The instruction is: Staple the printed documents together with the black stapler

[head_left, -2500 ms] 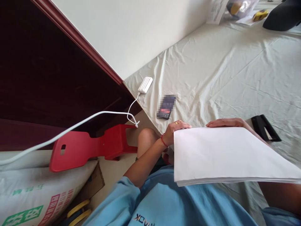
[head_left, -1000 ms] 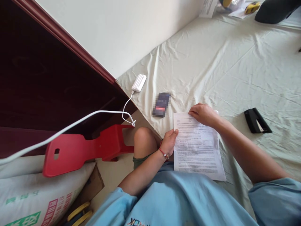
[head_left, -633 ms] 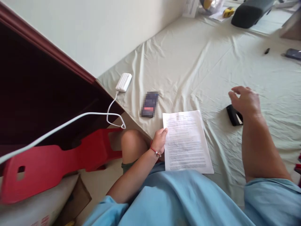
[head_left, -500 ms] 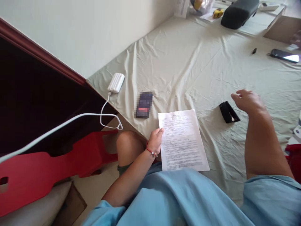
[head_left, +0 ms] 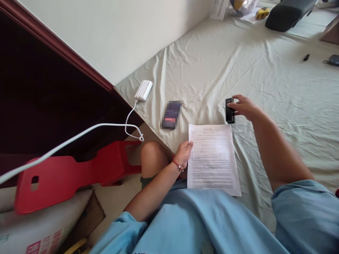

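Observation:
A stack of printed white sheets (head_left: 213, 158) lies on the pale green bedsheet (head_left: 265, 77) in front of me. My left hand (head_left: 183, 153) rests on the stack's left edge, thumb on the paper; a red bracelet circles the wrist. My right hand (head_left: 245, 107) is shut on a black stapler (head_left: 229, 110), held just above the sheet beyond the paper's top right corner.
A phone (head_left: 171, 115) and a white power bank (head_left: 143, 90) with a white cable (head_left: 79, 135) lie left of the paper. A red plastic stool (head_left: 71, 173) lies beside my knee. A dark cushion (head_left: 288, 14), a small black item (head_left: 306, 57) and another phone (head_left: 334, 60) sit far right.
The paper stack was laid flat on the sheet. My right hand reached right, took hold of the black stapler and carried it left toward the paper's top corner. The left hand stayed on the paper's edge.

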Action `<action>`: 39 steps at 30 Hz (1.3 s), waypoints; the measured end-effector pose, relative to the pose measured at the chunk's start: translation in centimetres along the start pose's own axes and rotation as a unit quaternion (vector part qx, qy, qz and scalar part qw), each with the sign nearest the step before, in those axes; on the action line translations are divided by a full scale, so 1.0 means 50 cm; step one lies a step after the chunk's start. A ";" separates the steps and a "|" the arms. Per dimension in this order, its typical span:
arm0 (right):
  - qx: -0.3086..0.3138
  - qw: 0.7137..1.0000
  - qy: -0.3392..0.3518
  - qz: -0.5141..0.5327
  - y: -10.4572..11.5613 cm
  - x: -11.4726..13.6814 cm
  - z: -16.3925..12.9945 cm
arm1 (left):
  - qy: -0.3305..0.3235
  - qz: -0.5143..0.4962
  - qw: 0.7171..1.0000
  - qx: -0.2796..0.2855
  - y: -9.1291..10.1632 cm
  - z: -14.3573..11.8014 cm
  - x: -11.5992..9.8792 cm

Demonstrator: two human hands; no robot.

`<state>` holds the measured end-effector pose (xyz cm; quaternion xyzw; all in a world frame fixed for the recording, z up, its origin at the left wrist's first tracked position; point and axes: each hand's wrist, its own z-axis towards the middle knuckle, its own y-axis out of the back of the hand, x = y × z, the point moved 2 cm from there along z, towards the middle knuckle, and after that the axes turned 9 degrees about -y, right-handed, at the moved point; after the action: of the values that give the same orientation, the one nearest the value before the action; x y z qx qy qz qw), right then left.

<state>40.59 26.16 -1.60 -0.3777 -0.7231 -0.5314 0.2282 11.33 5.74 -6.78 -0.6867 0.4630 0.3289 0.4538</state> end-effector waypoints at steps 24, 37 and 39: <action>0.154 0.979 0.105 -0.081 -0.249 0.202 0.045 | 0.086 -0.020 0.996 -0.011 -0.006 0.040 -0.029; 0.157 0.950 0.109 -0.246 -0.245 0.234 0.031 | 0.109 -0.041 0.992 -0.038 -0.024 0.048 -0.032; 0.141 0.943 0.109 -0.280 -0.246 0.243 0.025 | 0.104 -0.025 0.993 -0.046 -0.026 0.049 -0.031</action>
<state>23.55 29.19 -0.48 -0.0635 -0.8379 -0.5043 0.1988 11.93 8.72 -5.93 -0.7490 0.4746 0.2650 0.3790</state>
